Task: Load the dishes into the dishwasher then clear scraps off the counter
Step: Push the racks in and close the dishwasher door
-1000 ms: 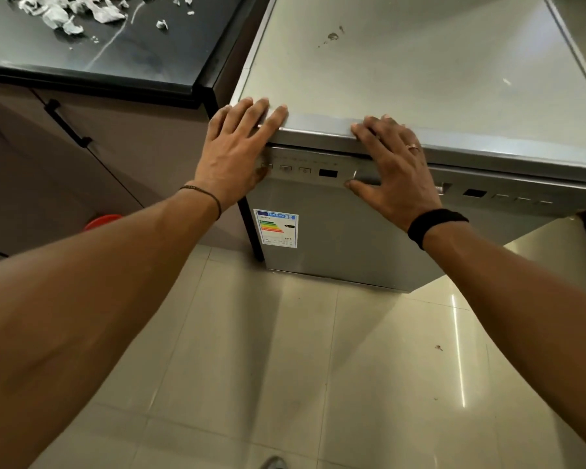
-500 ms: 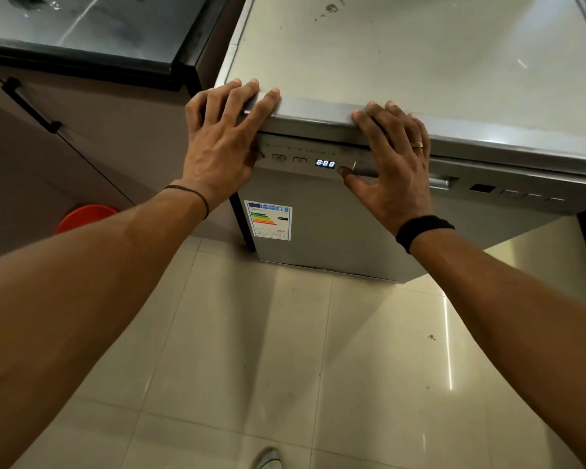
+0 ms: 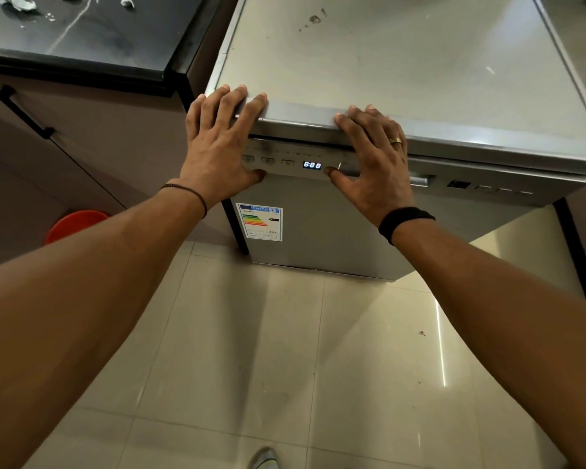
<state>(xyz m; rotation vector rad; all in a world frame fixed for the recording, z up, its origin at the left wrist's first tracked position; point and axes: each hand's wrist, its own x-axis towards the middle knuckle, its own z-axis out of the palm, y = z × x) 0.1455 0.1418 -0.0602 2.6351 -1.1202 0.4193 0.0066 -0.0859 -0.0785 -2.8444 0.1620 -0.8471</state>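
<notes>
I find open room over the dishwasher [image 3: 403, 62] top and above the tiled floor [image 3: 285, 350] before it; its shut door [image 3: 322, 225] bars the inside, the dark worktop [image 3: 115, 38] stands just beside on the left, a red bucket [image 3: 77, 225] below that

The black counter [image 3: 82, 45] fills the 10 o'clock corner, with crumpled white scraps [image 3: 16, 1] along its far edge. At 1 o'clock is the grey top of the dishwasher [image 3: 403, 62], bearing dark specks [image 3: 314, 19]. The left hand [image 3: 217, 143] and right hand [image 3: 372, 160] lay their fingers over its front edge. Glossy beige floor tiles [image 3: 285, 350] spread at 6 o'clock. They carry the dishwasher and, at 9 o'clock, an orange tub [image 3: 77, 225].
</notes>
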